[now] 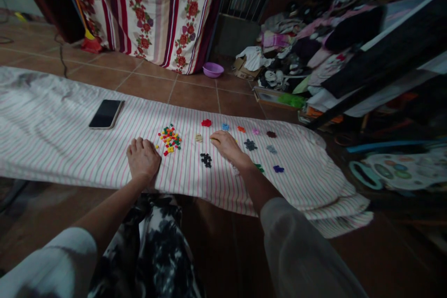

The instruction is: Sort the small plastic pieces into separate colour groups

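The left hand point(143, 160) lies open and palm-down on a striped sheet point(70, 121), just beside a mixed pile of small plastic bricks point(169, 140). The right hand point(227, 145) rests lightly curled; whether it holds a piece cannot be told. Around it lie eleven single-colour clusters point(250, 145), their separate pieces too dim to count.

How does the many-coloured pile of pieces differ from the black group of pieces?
The many-coloured pile mixes red, yellow and green; the black group is one colour. The pile is larger and nearer the left hand; the black group nearer the right hand. Both lie on the striped cloth.
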The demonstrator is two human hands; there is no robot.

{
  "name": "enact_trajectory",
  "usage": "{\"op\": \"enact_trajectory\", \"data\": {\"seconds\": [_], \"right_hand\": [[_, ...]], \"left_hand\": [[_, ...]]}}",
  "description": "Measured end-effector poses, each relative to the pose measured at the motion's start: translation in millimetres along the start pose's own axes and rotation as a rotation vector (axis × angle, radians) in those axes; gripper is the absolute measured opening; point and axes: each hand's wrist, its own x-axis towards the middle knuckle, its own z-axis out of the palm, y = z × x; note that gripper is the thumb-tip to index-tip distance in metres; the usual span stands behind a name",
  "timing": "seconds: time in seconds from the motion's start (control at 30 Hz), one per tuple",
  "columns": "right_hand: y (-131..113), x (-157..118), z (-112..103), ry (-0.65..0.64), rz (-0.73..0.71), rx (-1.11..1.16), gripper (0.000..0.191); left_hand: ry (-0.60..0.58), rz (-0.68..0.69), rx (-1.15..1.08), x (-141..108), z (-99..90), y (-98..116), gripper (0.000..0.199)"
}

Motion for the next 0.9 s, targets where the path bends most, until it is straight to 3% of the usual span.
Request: {"op": "enact_trajectory", "data": {"seconds": [0.43,0.67,0.77,0.9], "right_hand": [[2,4,1,0.135,0.163,0.052,0.030],[10,-6,-17,0.265,0.241,0.134,0.029],[-1,-10,-22,0.301,0.235,0.178,0.028],[-39,-13,-16,0.229,0.096,0.272,0.024]], "left_hand": [[0.005,-0.011,-0.034,0,1.6,0,0.039],[-0.022,-0.011,-0.049,0,-2.6,1,0.039],[-0.025,-0.010,-0.040,0,-2.2,0,0.038],[-0.025,-0.010,-0.043,0,0.8,-1,0.038]]}}
